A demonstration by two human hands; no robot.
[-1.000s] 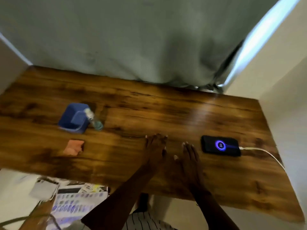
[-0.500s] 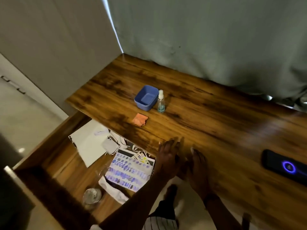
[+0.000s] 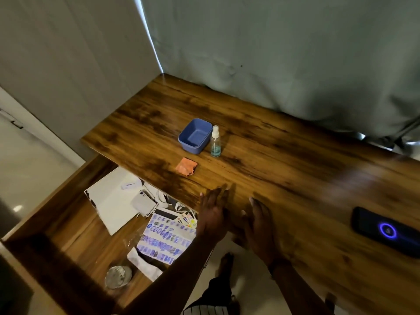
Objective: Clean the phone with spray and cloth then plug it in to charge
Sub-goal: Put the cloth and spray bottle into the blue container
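Head view, the only view. Landmark: the spray bottle (image 3: 215,142), standing upright on the wooden surface (image 3: 284,160).

Blue tub (image 3: 194,136): just beside the bottle, on its left, open side up and apparently empty. Orange cloth (image 3: 186,166): crumpled flat on the surface, near the bottle, toward the person and slightly left. Judgement: bottle, tub and cloth are grouped as put-down cleaning gear, no hand near them, which suggests the wiping is finished.

Phone (image 3: 386,231): well apart from the bottle, far to its right and nearer the person, lying flat with the screen up. A glowing blue ring shows on the dark screen. The end of the phone and any cable run out of frame, so the plug itself cannot be confirmed. Judgement: the ring reads as a charging indicator, and the task is most likely complete.

Left hand (image 3: 212,215): open, fingers spread, holding nothing, at the surface's near edge, toward the person from the bottle. Right hand (image 3: 258,226): likewise open and empty, just beside the left, on the phone's side. Whether the palms press on the surface cannot be told. Judgement: both rest idle, clear of every item.

Lower shelf (image 3: 75,226), left of and below the bottle: papers and a printed sheet (image 3: 167,238), not part of the task.
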